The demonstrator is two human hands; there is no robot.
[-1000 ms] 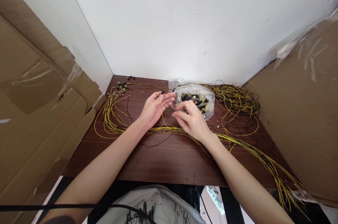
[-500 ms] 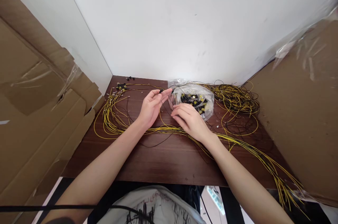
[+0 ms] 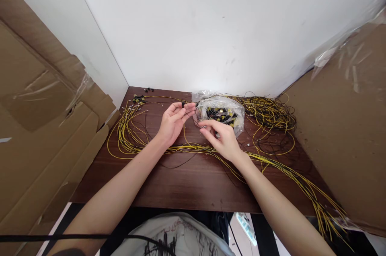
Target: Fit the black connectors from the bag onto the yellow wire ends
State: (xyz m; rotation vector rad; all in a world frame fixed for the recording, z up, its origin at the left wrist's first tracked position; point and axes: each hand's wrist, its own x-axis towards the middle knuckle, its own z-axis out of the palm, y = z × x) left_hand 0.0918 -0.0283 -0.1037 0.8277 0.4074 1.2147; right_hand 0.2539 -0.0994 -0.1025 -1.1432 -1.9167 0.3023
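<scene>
My left hand (image 3: pixel 173 122) is raised over the table, palm turned inward. Its thumb and index finger pinch a small black connector (image 3: pixel 183 104); the other fingers stretch to the right. From it a thin black wire (image 3: pixel 193 118) slants down to my right hand (image 3: pixel 221 135). The thumb and index fingertips of that hand close in on the wire, the remaining fingers curled behind. Just beyond my right hand lies a clear plastic bag (image 3: pixel 239 125) holding many black and yellow connectors (image 3: pixel 221 114). Beneath both hands runs a bundle of yellow and black wires (image 3: pixel 187 148).
A tangled heap of wires (image 3: pixel 268 113) lies at the back right. Several loose black and yellow parts (image 3: pixel 139 99) sit at the back left. Cardboard (image 3: pixel 340 127) stands on both sides, and a white wall (image 3: pixel 193 27) rises behind the brown table (image 3: pixel 181 183).
My right hand has shifted slightly right, its thumb and index finger spreading more apart behind the fingertips. The left hand stays nearly in place, and its black connector shows more plainly.
</scene>
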